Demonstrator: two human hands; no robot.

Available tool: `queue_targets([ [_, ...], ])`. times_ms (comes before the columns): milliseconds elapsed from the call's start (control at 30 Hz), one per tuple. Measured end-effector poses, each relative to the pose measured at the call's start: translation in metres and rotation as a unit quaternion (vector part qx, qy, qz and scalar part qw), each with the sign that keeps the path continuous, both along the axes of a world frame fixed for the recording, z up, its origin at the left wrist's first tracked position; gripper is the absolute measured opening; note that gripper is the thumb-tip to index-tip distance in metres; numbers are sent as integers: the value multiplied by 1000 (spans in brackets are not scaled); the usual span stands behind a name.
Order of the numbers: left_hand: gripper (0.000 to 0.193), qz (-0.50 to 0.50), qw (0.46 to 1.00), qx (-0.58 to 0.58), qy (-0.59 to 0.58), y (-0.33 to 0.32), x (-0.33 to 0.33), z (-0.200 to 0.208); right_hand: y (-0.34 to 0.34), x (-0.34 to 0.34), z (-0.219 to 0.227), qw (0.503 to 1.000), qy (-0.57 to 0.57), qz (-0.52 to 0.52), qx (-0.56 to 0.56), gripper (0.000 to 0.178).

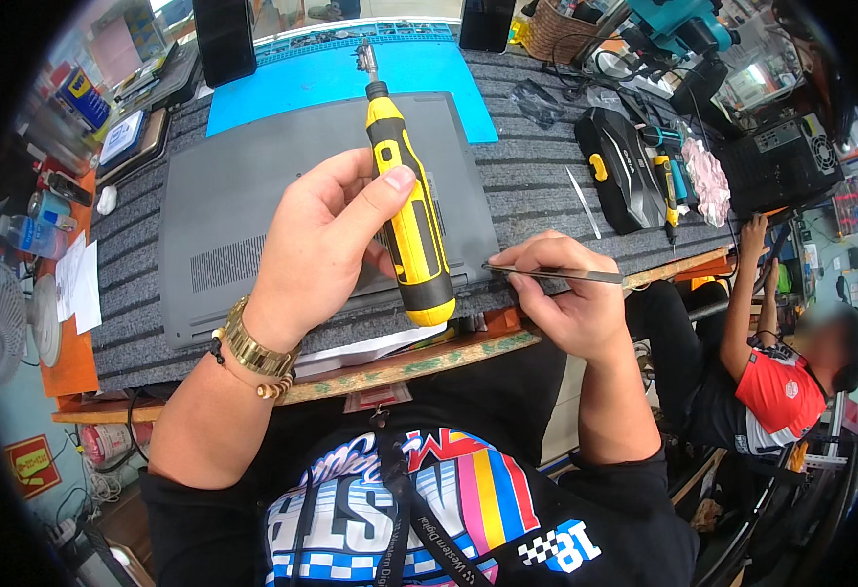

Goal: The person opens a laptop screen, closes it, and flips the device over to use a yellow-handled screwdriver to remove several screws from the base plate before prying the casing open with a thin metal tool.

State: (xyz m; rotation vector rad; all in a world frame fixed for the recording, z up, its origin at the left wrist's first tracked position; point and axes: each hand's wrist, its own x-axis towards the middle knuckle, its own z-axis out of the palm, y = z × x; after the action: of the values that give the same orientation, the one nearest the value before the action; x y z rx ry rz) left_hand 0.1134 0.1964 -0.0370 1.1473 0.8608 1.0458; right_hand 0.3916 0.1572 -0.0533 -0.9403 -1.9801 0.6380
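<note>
A dark grey laptop lies on the bench with its vented underside up. My left hand is closed round a yellow and black electric screwdriver, held over the laptop with its shaft pointing away from me. Small metal pieces cluster at the screwdriver's tip, too small to make out. My right hand pinches dark tweezers. Their points reach the laptop's near right corner; whether they touch it or grip anything there, I cannot tell.
Behind the laptop lies a blue work mat. To the right are a pointed metal tool, a black case, a yellow-black screwdriver and crumpled pink material. Another person is at far right. The wooden bench edge runs before me.
</note>
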Motion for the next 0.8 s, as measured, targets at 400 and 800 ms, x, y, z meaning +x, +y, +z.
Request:
queue_targets([
  [400, 37, -10, 1000, -5, 12, 0, 0, 0, 0, 0, 4, 999, -20, -14, -26, 21],
  [800, 37, -15, 1000, -3, 7, 0, -1, 0, -2, -8, 9, 994, -92, -37, 48, 23],
])
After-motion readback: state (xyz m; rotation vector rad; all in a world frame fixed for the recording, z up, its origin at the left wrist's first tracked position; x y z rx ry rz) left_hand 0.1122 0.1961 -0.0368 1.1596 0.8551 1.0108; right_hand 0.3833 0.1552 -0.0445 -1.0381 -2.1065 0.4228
